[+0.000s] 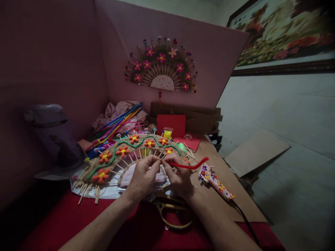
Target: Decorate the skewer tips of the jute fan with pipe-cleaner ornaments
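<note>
A red pipe cleaner (pixel 192 166) is pinched between the fingertips of my left hand (pixel 143 176) and my right hand (pixel 180 177), and its free length points right. Both hands are closed and nearly touching, above the lower middle of a fan-shaped craft (pixel 123 160). The fan is made of sticks and twine, with orange flowers and a wavy green strip. Gold-handled scissors (pixel 174 205) lie just beneath my hands. To the right of my right hand rests a flower-patterned glue gun (pixel 216 181) with a black cord.
Colored pipe cleaners (pixel 117 125) are heaped at the back left near a purple container (pixel 56 136). Red paper (pixel 171 124) and a yellow packet (pixel 168 133) stand behind the fan. Cardboard (pixel 230 195) covers the right side. A similar finished fan (pixel 162 62) hangs on the pink panel.
</note>
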`<state>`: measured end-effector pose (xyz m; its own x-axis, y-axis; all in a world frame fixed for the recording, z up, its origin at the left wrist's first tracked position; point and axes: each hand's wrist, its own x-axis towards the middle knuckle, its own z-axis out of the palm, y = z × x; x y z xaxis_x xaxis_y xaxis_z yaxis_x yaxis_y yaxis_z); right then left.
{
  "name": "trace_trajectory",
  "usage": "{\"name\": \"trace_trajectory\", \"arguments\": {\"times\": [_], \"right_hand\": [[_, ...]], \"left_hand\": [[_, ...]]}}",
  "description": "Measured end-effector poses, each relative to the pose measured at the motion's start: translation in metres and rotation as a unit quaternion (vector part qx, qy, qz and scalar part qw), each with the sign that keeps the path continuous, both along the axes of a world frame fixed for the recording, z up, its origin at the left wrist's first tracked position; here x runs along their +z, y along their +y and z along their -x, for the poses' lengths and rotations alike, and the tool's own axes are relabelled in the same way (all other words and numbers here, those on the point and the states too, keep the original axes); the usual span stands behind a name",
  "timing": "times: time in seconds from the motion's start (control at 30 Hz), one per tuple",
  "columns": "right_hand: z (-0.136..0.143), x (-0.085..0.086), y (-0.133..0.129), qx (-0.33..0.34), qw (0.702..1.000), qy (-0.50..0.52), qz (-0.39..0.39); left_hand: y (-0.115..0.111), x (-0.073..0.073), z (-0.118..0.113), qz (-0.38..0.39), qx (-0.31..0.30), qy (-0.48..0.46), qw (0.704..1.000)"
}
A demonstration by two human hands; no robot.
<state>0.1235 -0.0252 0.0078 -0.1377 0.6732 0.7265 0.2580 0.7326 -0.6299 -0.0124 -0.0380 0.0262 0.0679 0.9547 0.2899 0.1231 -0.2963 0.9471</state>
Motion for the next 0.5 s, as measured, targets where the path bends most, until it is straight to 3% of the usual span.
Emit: {"name": "trace_trajectory", "arguments": {"times": [0.1, 0.23, 0.3, 0.4, 0.5], "right_hand": [[0.004, -0.003, 0.000, 0.011, 1.000, 0.011, -0.021], [0.007, -0.007, -0.002, -0.007, 0.999, 0.014, -0.036], [0.006, -0.007, -0.001, -0.027, 0.999, 0.004, -0.040], [-0.001, -0.004, 0.004, -0.059, 0.997, -0.028, -0.041], [-0.010, 0.000, 0.010, -0.058, 0.995, -0.063, -0.057]], "left_hand": [[0.001, -0.005, -0.007, 0.092, -0.005, -0.141, 0.986], [0.003, -0.010, -0.013, 0.106, 0.014, -0.201, 0.974], [0.005, -0.010, -0.012, 0.075, 0.024, -0.155, 0.985], [0.010, -0.006, -0.008, -0.009, 0.012, -0.007, 1.000], [0.015, 0.006, -0.004, -0.093, -0.014, 0.155, 0.983]]}}
